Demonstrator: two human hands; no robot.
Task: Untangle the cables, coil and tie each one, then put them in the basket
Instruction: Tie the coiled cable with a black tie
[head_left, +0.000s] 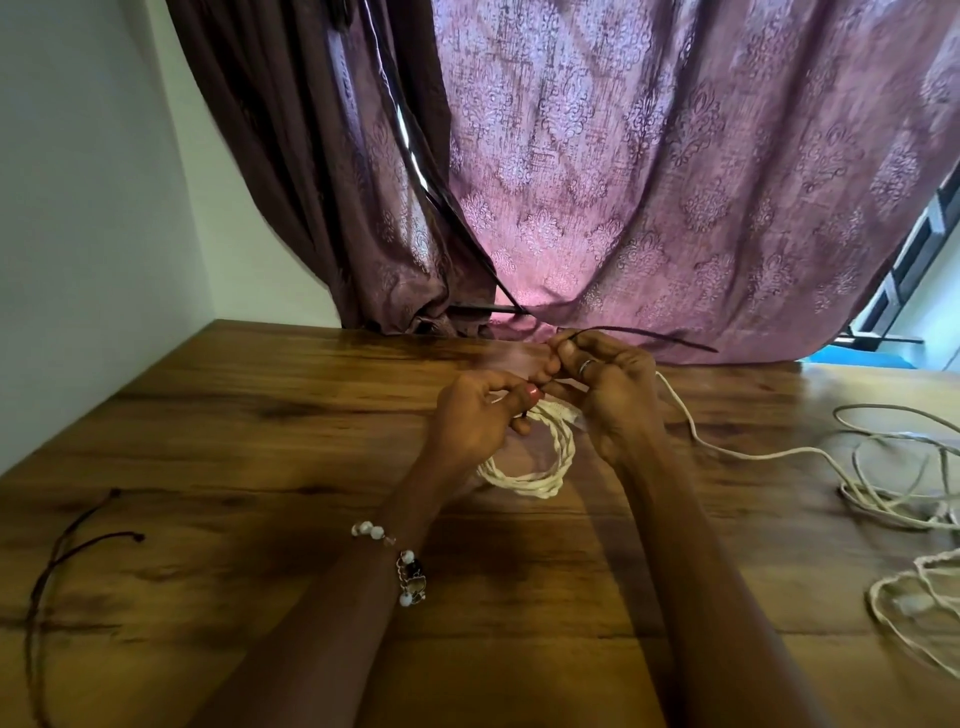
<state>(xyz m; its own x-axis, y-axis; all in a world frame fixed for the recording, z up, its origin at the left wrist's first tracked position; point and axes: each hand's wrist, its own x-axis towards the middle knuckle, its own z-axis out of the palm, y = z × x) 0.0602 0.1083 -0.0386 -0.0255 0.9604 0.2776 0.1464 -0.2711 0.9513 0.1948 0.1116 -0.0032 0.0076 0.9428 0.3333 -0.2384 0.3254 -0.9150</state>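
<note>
A beaded bracelet (405, 566) sits on the wrist nearest us. Above it, the left hand (475, 415) pinches one end of a dark tie (649, 335), its grip closed against the white coil (530, 457) lifted just off the surface (260, 441). The right hand (608, 384) has closed on the tie's other end, probably to cinch the loops. Loose cables (893, 467) wait at the right, cut off by the edge. A spare tie (67, 551) lies left. No basket shows.
</note>
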